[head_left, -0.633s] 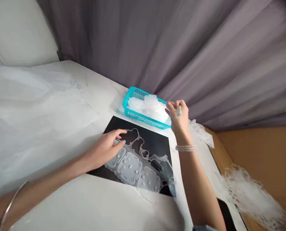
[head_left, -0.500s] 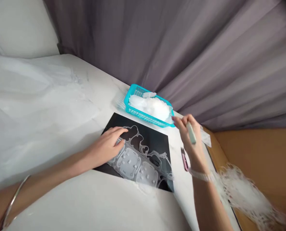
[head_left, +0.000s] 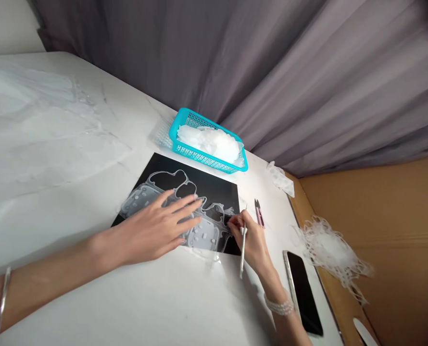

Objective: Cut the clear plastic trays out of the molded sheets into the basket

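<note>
My left hand (head_left: 159, 229) lies with fingers spread on a translucent moulded sheet (head_left: 204, 234), which has a wavy outline and small raised bumps. The sheet rests on a black board (head_left: 214, 185) on the white table. At the board's right edge is my right hand (head_left: 248, 235), fingers closed, with a slim pale-handled tool (head_left: 243, 252) across it. The tool's thin tip points away from me and its kind is unclear. My right thumb and fingertips meet at the sheet's edge; whether they pinch it is hard to see.
Behind the board stands a turquoise basket (head_left: 208, 158) of white translucent pieces. To the right lie small pink-handled snips (head_left: 259, 214), a phone (head_left: 303, 293), a crumpled white packet (head_left: 282, 181) and a tangle of clear scraps (head_left: 331, 247). Clear plastic sheeting (head_left: 37, 129) covers the left side.
My right hand has come from beside the basket down to the sheet's right edge, the tool still in it. My left hand has shifted right across the sheet, fingers spread wider.
</note>
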Demonstrator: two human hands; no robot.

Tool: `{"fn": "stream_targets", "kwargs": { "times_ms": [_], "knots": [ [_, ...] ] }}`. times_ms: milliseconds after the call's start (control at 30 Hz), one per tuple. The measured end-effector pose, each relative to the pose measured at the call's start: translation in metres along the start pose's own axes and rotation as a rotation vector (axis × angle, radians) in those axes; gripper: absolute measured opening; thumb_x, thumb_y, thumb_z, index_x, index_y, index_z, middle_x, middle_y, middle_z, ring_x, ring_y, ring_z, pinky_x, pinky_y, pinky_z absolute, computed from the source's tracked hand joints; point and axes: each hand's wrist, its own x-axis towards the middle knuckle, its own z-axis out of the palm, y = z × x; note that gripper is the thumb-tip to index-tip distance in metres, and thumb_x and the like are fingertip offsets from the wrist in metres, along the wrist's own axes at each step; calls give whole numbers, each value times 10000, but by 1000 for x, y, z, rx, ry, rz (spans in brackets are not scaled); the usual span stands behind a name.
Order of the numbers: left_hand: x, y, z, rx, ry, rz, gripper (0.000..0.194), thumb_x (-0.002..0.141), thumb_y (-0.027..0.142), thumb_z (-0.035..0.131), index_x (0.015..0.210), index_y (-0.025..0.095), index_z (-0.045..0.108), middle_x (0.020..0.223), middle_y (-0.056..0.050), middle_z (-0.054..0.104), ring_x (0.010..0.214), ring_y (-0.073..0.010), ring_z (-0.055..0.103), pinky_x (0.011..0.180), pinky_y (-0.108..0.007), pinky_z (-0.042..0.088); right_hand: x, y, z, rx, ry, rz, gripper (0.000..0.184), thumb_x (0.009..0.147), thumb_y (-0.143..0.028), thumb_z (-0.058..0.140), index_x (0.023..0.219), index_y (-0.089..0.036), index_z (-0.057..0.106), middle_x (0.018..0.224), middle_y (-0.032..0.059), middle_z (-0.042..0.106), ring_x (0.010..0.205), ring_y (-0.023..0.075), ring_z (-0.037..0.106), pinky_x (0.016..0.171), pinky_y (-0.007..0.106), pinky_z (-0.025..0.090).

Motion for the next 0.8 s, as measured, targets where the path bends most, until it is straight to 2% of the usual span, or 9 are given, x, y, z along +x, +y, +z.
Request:
{"fn": "stream_targets", "kwargs": {
  "times_ms": [67, 167, 267, 400, 500, 567, 700, 800],
  "knots": [
    [0, -3, 5, -63, -15, 95, 430, 1022, 395, 421, 1440, 306, 463, 1543, -8, 454, 1439, -186, 372, 1201, -459, 205, 5, 4, 1, -64, 10, -82, 264, 949, -265, 446, 757, -252, 266, 754, 4, 526, 681, 167, 468, 650, 301, 390],
    [1, -3, 13, -107, -11, 73, 429, 1031, 388, 406, 1449, 305, 454, 1522, 5, 484, 1414, -155, 412, 1230, -415, 107, 18, 8, -2, -144, 39, -136, 251, 954, -245, 415, 746, -248, 275, 717, -12, 463, 659, 162, 434, 639, 295, 361],
    [3, -1, 17, -102, -6, 31, 446, 1033, 394, 392, 1465, 291, 441, 1539, -17, 459, 1426, -171, 398, 1232, -431, 76, 24, 0, -8, -92, 25, -95, 244, 924, -235, 480, 771, -249, 290, 765, -6, 542, 686, 160, 492, 659, 289, 378],
    [5, 1, 18, -79, -40, 23, 465, 1040, 392, 358, 1486, 272, 419, 1559, -34, 426, 1441, -186, 373, 1234, -479, 53, 9, -12, -10, -37, -134, -75, 271, 903, -232, 533, 787, -251, 289, 837, 6, 596, 733, 170, 525, 674, 285, 399],
    [8, 10, 20, -55, -72, -5, 482, 1048, 368, 319, 1511, 246, 385, 1584, -58, 375, 1468, -217, 329, 1223, -547, 88, 1, -10, -4, -120, -93, -109, 234, 929, -181, 451, 774, -248, 288, 770, 2, 530, 696, 173, 473, 634, 280, 374],
    [15, 23, 21, -40, -91, -67, 496, 1049, 363, 304, 1516, 217, 378, 1593, -87, 343, 1475, -249, 316, 1208, -593, 131, 7, -5, 2, -198, -34, -159, 227, 926, -138, 413, 764, -246, 297, 723, 1, 489, 689, 185, 450, 620, 286, 354],
    [44, 55, 21, 16, -183, -303, 526, 1044, 329, 290, 1522, 120, 357, 1590, -181, 297, 1467, -326, 321, 1145, -680, 229, 50, 1, 10, -296, 48, -296, 216, 900, -91, 389, 752, -243, 347, 690, 18, 477, 733, 219, 440, 668, 322, 355],
    [61, 62, 19, 53, -213, -388, 543, 1035, 294, 298, 1535, 84, 314, 1585, -214, 288, 1455, -378, 326, 1081, -695, 318, 84, 1, 8, -286, 105, -312, 166, 919, -161, 436, 778, -241, 399, 761, 43, 539, 804, 234, 478, 735, 347, 387]
  ]
}}
